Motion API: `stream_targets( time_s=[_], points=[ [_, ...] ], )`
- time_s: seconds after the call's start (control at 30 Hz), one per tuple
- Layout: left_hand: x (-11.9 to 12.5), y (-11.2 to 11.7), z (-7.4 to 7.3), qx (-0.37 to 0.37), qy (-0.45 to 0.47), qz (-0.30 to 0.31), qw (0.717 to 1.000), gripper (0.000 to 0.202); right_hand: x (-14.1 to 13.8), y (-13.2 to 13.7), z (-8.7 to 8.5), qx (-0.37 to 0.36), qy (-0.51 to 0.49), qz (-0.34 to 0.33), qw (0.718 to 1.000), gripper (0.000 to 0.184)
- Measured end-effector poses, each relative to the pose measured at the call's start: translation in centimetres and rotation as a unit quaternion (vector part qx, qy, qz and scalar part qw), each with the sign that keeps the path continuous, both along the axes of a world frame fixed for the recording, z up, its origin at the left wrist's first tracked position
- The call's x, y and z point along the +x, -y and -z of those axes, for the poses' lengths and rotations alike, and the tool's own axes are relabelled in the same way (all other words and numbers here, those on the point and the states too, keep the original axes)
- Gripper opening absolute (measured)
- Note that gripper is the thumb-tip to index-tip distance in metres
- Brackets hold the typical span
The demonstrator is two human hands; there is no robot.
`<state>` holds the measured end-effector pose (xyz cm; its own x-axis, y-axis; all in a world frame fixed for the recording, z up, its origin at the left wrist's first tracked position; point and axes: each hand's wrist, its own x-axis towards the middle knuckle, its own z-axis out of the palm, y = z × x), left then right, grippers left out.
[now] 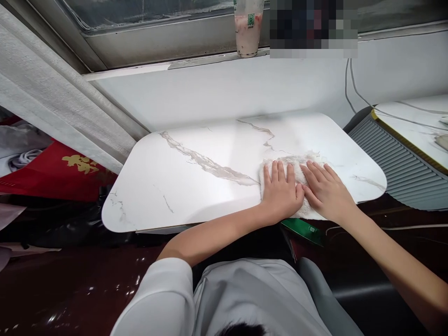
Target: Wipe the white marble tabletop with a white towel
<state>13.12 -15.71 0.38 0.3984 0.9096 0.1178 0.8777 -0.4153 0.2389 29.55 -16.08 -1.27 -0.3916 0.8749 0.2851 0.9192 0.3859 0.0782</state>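
A white fluffy cloth (308, 210) lies spread on a white marble-patterned tabletop (203, 200), towards its right side by the front edge. Flat on the cloth's left part rests my left hand (282, 193), its fingers stretched forward. My right hand (325, 189) lies beside it with fingers spread, pressing on the cloth's right part. The two thumbs come close together, and the cloth shows between the hands and beyond the fingertips. Neither hand is wrapped around anything.
A cup with a pinkish drink (248, 35) stands on the window sill behind the table. Pale curtain (70, 88) hangs at the left, above a red bag (66, 172). Grey ribbed panel (402, 158) and cables are on the right. Below the table's edge is a green box (304, 232).
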Motion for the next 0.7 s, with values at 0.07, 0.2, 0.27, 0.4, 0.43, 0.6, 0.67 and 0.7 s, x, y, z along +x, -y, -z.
stream_targets(
  time_s=[0.07,0.2,0.27,0.4,0.43,0.6,0.67,0.7],
  points=[
    [0.0,0.0,-0.1,-0.003,-0.002,0.001,1.000,0.061,0.0,0.0,-0.1,-0.002,-0.001,0.000,1.000,0.061],
    [0.3,-0.9,-0.1,-0.009,0.000,0.003,1.000,0.062,0.3,-0.9,-0.3,-0.009,-0.003,0.006,1.000,0.061],
    [0.7,-2.1,-0.1,-0.019,0.004,0.006,1.000,0.062,0.7,-1.9,-0.3,-0.016,-0.001,0.017,1.000,0.062],
    [2.2,-6.5,0.0,-0.021,0.021,0.010,1.000,0.061,1.8,-5.7,-0.4,-0.031,0.006,0.054,0.998,0.064],
    [2.6,-7.9,0.0,-0.017,0.025,0.009,1.000,0.060,2.2,-7.0,-0.4,-0.034,0.005,0.062,0.997,0.063],
    [4.7,-14.8,0.2,-0.015,0.030,-0.014,0.999,0.059,4.4,-14.5,-0.1,-0.059,-0.006,0.066,0.996,0.065],
    [5.4,-17.1,0.2,-0.014,0.032,-0.022,0.999,0.059,5.1,-17.2,0.0,-0.074,-0.005,0.063,0.995,0.066],
    [5.7,-18.1,0.2,-0.012,0.033,-0.027,0.999,0.059,5.3,-18.3,-0.1,-0.081,-0.003,0.063,0.995,0.066]
  ],
)
